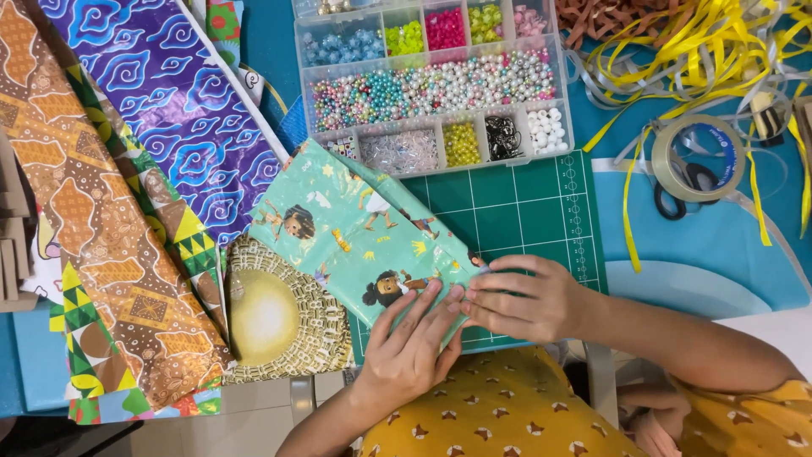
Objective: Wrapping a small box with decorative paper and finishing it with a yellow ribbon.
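Note:
A parcel wrapped in mint-green paper printed with cartoon children [355,228] lies tilted on a green cutting mat [524,203]. My left hand [410,343] rests flat on the parcel's near corner, fingers stretched toward its edge. My right hand [520,296] presses the same corner from the right, fingertips touching the paper fold beside the left fingers. Both hands hold the paper down at that corner.
A clear bead organiser [431,80] sits behind the mat. Yellow and grey ribbons [702,51], a tape roll [698,156] and black scissors [681,190] lie at the right. Patterned wrapping sheets [127,169] cover the left; a gold round design [271,313] lies under the parcel.

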